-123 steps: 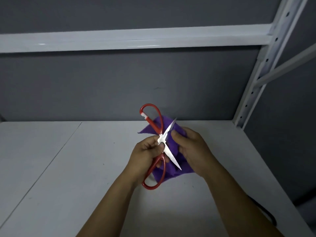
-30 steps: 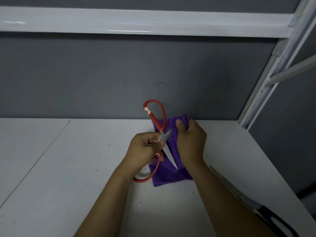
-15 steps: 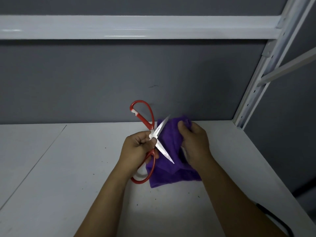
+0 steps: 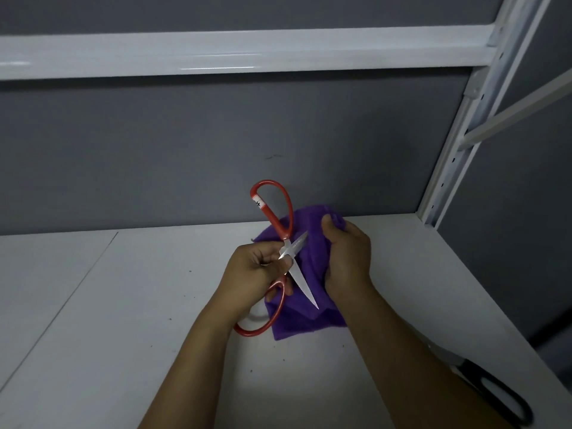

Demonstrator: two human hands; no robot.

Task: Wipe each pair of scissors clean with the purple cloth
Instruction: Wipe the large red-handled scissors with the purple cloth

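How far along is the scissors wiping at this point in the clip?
Done: nothing visibly finished. In hand: the left hand grips the red scissors at the pivot, blades open, while the right hand bunches the purple cloth behind them. Left: the black scissors lie on the table near its right edge, untouched; whether already wiped cannot be told.

I get a single view, from the head camera: it looks forward and down across the flat white tabletop (image 4: 93, 320) to the plain grey back wall (image 4: 154, 150), near enough that the left hand (image 4: 250, 274) and right hand (image 4: 348, 258) fill mid-frame; a white metal shelf beam (image 4: 216, 51) crosses the top
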